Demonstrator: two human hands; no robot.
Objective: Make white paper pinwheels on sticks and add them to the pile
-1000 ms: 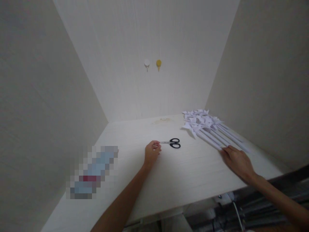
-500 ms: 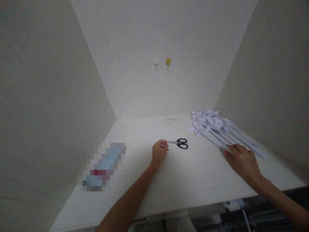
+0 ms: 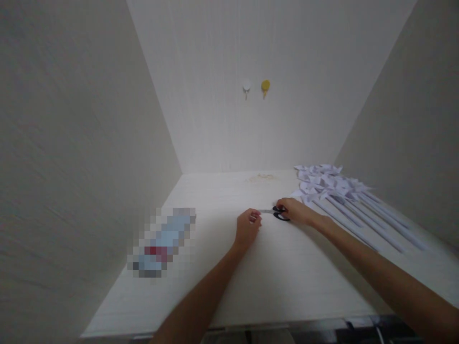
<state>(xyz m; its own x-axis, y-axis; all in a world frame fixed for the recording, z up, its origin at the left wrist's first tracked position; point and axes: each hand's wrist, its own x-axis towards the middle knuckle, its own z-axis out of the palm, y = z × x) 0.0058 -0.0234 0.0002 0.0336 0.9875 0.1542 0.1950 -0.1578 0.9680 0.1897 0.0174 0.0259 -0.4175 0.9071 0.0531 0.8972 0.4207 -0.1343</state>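
Note:
Black-handled scissors (image 3: 276, 212) lie on the pale wooden table (image 3: 279, 272) near its middle. My right hand (image 3: 296, 211) rests on the handles, fingers curled over them; whether it grips them is unclear. My left hand (image 3: 247, 228) sits as a loose fist on the table, touching the blade tip. A bunch of white paper pinwheels (image 3: 344, 196) on long white sticks lies at the right, apart from both hands.
A blurred, pixelated object (image 3: 163, 242) lies at the left of the table. Two small hooks, one white (image 3: 246, 87) and one yellow (image 3: 265, 86), are fixed to the back wall. Pale walls close in on three sides.
My right hand left the pinwheel sticks and moved left onto the scissors' handles. My left hand stayed at the blade tip. The view shifted slightly.

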